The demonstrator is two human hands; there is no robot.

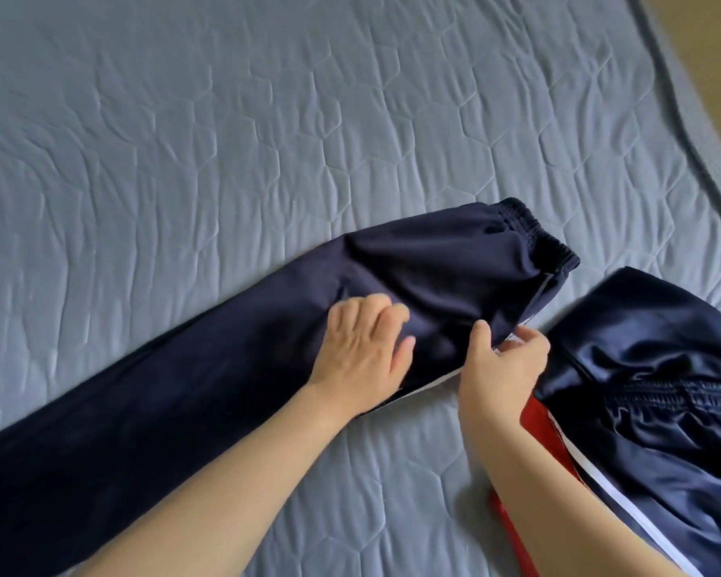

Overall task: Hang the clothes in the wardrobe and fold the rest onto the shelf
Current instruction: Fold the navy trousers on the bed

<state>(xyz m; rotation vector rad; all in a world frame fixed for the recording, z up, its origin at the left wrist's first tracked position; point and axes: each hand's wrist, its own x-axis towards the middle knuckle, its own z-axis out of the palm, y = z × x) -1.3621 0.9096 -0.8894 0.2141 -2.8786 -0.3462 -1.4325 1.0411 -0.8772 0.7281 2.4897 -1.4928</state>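
Note:
Dark navy track pants (192,376) lie stretched across the grey quilted bed (267,139), waistband at the right, legs running off the lower left. My left hand (363,351) rests on the hip area, fingers slightly bent and pressing the fabric down. My right hand (504,360) pinches the pants' near edge by the white side stripe, thumb on top.
A shiny navy garment (650,389) with white stripes and a red panel lies bunched at the right, close to my right forearm. The bed's piped edge (683,131) runs down the far right, with floor beyond it.

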